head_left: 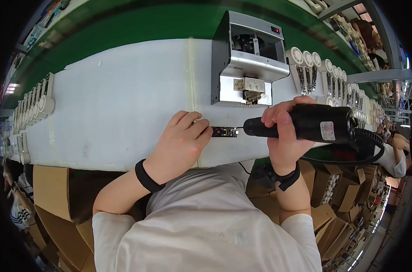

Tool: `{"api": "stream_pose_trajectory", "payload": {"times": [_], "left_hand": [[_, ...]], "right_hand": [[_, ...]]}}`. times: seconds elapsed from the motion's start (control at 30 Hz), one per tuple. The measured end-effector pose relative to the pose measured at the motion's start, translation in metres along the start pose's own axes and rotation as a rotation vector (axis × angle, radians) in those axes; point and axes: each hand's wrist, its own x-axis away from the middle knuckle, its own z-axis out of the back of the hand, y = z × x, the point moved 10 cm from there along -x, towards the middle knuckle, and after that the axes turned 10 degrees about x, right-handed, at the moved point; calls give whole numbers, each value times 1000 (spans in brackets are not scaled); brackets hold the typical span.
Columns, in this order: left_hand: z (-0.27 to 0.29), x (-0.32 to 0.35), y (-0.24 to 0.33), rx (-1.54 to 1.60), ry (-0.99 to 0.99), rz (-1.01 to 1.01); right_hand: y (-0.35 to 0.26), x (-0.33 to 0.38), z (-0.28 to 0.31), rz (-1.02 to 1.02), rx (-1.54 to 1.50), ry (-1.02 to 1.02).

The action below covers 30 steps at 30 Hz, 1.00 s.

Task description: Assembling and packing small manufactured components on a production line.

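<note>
My right hand (pixel 287 133) is wrapped round a black electric screwdriver (pixel 317 122) held level above the table, its tip pointing left. A thin bit reaches to the right end of a narrow dark circuit board (pixel 225 132) lying on the white mat; whether it touches cannot be made out. My left hand (pixel 184 138) is closed over the board's left part, fingers curled, hiding what lies under the palm. Beyond the hands stands a grey metal box-shaped machine (pixel 249 59) with an opening in its upper front and a small red light.
Rows of white round-headed parts with dark boards (pixel 308 68) stand at the right; similar parts (pixel 33 106) stand at the left. A white mat (pixel 124 81) covers the green table (pixel 169 27). Cardboard boxes (pixel 51 190) sit below the near edge. The screwdriver's cable (pixel 374 140) loops right.
</note>
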Motion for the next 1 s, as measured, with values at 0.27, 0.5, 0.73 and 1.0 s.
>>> {"api": "stream_pose_trajectory", "payload": {"times": [0.27, 0.5, 0.73, 1.0], "left_hand": [[-1, 0, 0, 14, -5, -2], [-2, 0, -2, 11, 7, 2], [-1, 0, -3, 4, 5, 10], [17, 9, -4, 62, 3, 86]], "right_hand": [[9, 4, -4, -9, 53, -23], [13, 6, -14, -6, 115, -94], [14, 6, -15, 46, 175, -135], [-33, -38, -4, 128, -43, -11]]}}
